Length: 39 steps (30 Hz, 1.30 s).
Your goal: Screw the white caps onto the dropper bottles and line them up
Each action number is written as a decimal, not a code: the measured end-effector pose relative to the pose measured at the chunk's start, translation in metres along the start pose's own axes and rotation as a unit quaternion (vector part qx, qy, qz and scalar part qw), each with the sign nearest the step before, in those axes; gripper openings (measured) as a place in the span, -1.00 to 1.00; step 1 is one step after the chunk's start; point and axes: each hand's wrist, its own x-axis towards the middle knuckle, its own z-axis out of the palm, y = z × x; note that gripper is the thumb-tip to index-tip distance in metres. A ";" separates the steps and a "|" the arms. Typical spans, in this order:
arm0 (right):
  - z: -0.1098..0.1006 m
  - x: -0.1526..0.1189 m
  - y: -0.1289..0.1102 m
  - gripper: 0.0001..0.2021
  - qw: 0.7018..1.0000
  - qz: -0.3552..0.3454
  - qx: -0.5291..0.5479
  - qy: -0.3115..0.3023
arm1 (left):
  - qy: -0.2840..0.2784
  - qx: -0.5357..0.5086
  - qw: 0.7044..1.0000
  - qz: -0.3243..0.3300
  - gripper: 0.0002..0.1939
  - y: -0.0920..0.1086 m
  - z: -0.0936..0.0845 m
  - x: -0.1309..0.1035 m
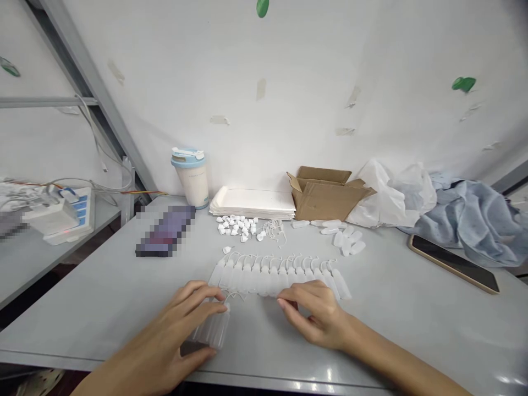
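My left hand [165, 335], at 10 o'clock from the middle of the near edge, was arched with thumb and fingers apart, spanning a small group of clear bottles [216, 333]; the spread appeared meant to keep them side by side. Whether every fingertip bore on them could not be determined. My right hand [317, 316], at 1 o'clock, had thumb and forefinger tips together at the near side of a corded row [264, 280]. I could not tell whether anything was between them; the pose suited squaring the ends. The row lay at 12 o'clock, its bottles flat and close together, cords pointing away from me, presumably so that the bodies lined up and the loops did not tangle. One stray cap [226, 250] lay just beyond its left part. Farther out, toward 12, were piled white caps [243, 238] with loose cords [274, 228] just beside them; uncapped bottles [348, 239] lay at 1, evidently sorted by kind within reach. Behind these sat a paper stack [256, 203] at 12 and an open carton [330, 201] at 1. A lidded cup [193, 181] stood upright at 11; a phone [454, 263] lay at 2, both apparently set aside from the working area.
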 end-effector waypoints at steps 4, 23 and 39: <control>-0.004 0.001 0.005 -0.85 1.000 -0.006 -0.026 0.000 | 0.021 -0.005 1.000 0.006 -0.51 0.001 -0.002 0.001; -0.068 -0.020 0.142 -0.80 0.941 0.252 -0.218 0.064 | 0.007 0.160 0.977 0.138 -0.80 0.004 -0.022 0.230; -0.050 0.015 0.149 -0.65 0.931 0.190 -0.289 -0.112 | 0.236 0.023 0.967 0.093 -0.80 0.002 -0.033 0.221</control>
